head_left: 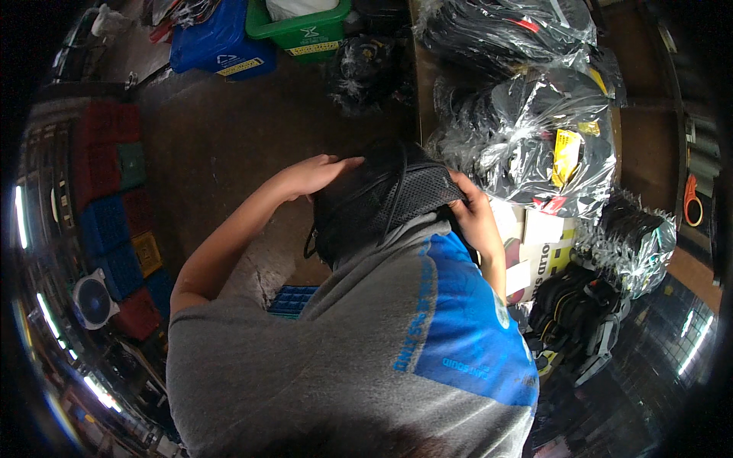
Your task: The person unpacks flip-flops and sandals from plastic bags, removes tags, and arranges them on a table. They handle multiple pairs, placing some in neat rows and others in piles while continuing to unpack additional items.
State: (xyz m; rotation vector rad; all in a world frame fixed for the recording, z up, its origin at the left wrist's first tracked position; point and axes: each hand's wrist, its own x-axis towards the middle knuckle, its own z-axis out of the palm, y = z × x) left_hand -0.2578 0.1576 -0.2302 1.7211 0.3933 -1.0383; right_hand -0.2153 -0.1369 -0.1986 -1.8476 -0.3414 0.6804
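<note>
A grey shirt (305, 366) with a blue printed panel (481, 328) fills the lower part of the view, and the black bag (355, 210) is held up just beyond its chest, its lower edge meeting the cloth. The bag looks soft and slack, its fabric matt and very dark toward the left; a dark grey mesh panel (427, 197) covers the right end, a thin cord crosses the middle, and a small loop (309, 246) hangs at the lower left. The left hand (317, 175) is clamped on the bag at its ten o'clock edge, some fingertips hidden; the right hand (475, 217) is clamped on the mesh end at three o'clock. Taking directions from the bag, a blue grid-like tray (290, 296) lies at seven o'clock, plastic-wrapped bundles (527, 137) glint at two, and a heap of black bags (573, 313) lies at four. Farther off, a green bin (309, 34) stands at eleven, a blue bin (214, 46) between ten and eleven, and stacked crates (107, 221) at nine.
</note>
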